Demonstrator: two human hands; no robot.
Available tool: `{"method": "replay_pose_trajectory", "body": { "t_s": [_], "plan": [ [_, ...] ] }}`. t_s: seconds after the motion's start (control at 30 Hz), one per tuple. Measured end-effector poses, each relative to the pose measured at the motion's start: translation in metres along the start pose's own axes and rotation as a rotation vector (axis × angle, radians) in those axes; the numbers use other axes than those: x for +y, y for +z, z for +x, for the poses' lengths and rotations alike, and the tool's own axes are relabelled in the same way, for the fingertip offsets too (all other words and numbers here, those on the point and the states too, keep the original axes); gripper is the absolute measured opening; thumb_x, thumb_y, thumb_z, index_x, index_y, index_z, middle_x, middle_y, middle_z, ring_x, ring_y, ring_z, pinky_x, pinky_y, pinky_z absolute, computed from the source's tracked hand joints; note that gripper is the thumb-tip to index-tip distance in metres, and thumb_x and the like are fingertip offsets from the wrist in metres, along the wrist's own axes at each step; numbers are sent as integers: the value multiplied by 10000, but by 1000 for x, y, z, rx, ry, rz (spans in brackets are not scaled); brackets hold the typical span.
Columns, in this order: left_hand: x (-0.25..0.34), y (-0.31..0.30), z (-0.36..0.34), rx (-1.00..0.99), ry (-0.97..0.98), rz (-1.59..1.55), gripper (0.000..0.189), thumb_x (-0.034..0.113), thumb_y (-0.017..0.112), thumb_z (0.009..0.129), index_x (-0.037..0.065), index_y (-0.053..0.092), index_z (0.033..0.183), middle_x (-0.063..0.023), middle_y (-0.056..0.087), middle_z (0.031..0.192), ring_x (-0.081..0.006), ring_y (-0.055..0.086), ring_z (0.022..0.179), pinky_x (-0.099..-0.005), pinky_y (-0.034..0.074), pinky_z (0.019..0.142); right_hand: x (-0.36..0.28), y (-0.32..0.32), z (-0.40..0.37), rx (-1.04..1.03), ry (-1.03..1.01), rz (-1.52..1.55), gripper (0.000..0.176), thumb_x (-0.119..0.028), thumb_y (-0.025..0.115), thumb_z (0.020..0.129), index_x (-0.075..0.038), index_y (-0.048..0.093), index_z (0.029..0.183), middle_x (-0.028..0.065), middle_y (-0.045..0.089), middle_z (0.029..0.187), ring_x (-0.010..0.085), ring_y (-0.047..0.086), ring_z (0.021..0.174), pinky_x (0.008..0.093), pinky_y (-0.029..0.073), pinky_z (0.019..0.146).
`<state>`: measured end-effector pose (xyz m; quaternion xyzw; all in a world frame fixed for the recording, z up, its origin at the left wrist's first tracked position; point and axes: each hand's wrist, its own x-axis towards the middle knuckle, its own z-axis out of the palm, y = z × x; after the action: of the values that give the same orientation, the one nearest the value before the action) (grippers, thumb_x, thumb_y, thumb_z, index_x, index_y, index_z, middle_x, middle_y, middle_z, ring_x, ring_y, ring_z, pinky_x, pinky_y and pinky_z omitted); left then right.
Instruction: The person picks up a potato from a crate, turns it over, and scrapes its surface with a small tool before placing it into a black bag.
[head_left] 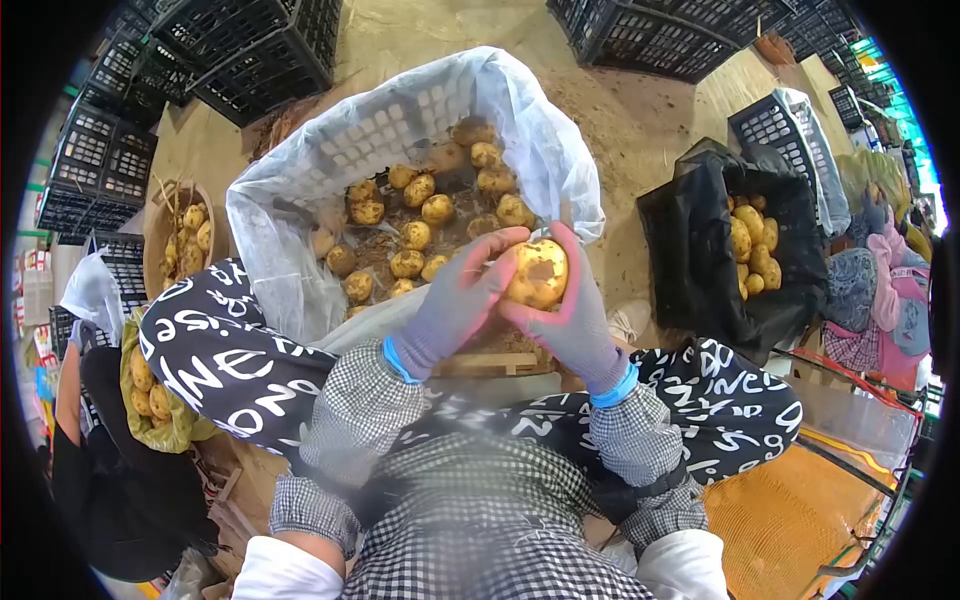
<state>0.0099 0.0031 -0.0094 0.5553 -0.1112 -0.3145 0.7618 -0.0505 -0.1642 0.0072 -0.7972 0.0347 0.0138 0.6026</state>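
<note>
A round yellow potato [540, 274] with brown dirt patches is held between my two gloved hands, above the near right edge of a crate. My left hand [458, 300], in a grey glove with a blue cuff, has its fingers curled against the potato's left side. On the other side, my right hand [572, 318] wraps its thumb and fingers round the potato from below and the right. The crate [375, 135] in front of me is lined with whitish plastic. Several soil-marked potatoes [415, 235] lie spread over its dirty bottom.
To the right stands a crate lined with black plastic [690, 245], holding potatoes. On the left are a round basket [160, 235] and a yellow-green bag [185, 432] with potatoes. Black crates [255, 55] are stacked behind. A person in dark clothes [120, 480] is at the left.
</note>
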Motion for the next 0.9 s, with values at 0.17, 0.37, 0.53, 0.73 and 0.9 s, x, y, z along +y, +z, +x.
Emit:
{"method": "replay_pose_trajectory", "body": {
  "t_s": [0.17,0.37,0.53,0.73,0.9],
  "plan": [
    [15,12,-10,-75,-89,-129,699,310,719,869,13,409,1421,-89,479,1365,-176,472,1258,-325,374,1083,16,3,-3,177,-119,-74,576,-164,681,894,32,430,1373,115,583,1160,166,579,1052,298,481,918],
    [9,10,-9,0,-82,-50,785,82,776,807,40,339,1457,-101,526,1289,-180,540,1164,-311,472,988,11,-16,6,389,-62,80,390,-80,444,1010,-5,466,1392,69,651,894,85,587,741,207,484,676],
    [13,2,-7,111,9,-210,758,32,759,796,49,365,1443,-80,532,1266,-158,537,1144,-298,465,981,-12,-12,-6,187,-4,174,460,-42,414,1007,-26,384,1466,36,622,817,38,497,603,174,427,553],
    [4,-2,-11,114,-32,-145,741,38,749,806,63,374,1444,-73,526,1274,-144,532,1145,-287,457,992,7,3,-14,-18,-84,199,462,-118,435,1021,14,382,1460,-14,498,746,33,402,591,175,334,527],
    [6,-1,-11,107,-107,-227,742,31,735,813,65,364,1455,-79,518,1300,-155,539,1147,-291,470,975,16,8,-20,-94,-110,229,596,-315,517,1000,50,380,1450,-43,488,784,38,402,628,194,353,560]
  ]
}}
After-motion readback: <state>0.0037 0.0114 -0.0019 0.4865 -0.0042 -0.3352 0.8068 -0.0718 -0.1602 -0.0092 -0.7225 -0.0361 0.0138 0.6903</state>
